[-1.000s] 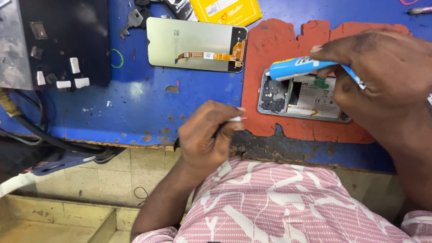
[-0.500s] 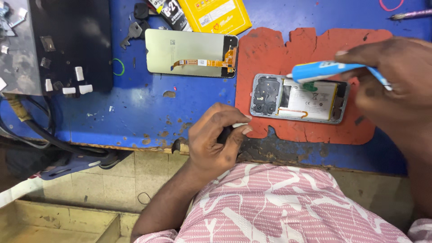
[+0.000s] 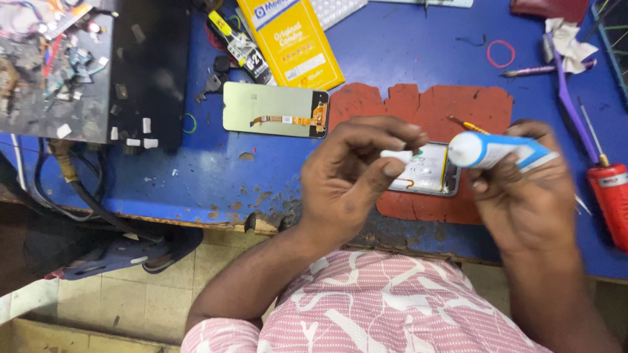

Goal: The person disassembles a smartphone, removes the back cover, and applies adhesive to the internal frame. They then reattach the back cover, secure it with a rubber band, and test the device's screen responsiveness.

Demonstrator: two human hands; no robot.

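Landmark: red rubber work mat (image 3: 425, 104) on the blue bench top (image 3: 405, 52); all places given from it
Right hand (image 3: 523, 196): over the mat's right half; fingers closed around a blue-and-white glue tube (image 3: 497, 150), held level, open end pointing left
Left hand (image 3: 353, 176): over the mat's left half; thumb and fingertips pinched on a small white cap (image 3: 397, 155), just left of the tube's open end, a small gap between them
Opened phone body (image 3: 428, 173): lying on the mat, between and beneath both hands, partly hidden
Detached phone screen with orange flex cable (image 3: 275, 109): face down, just left of the mat
Yellow flat packet (image 3: 294, 39): above-left of the mat
Red-handled tool (image 3: 611, 196): right of the mat, well apart
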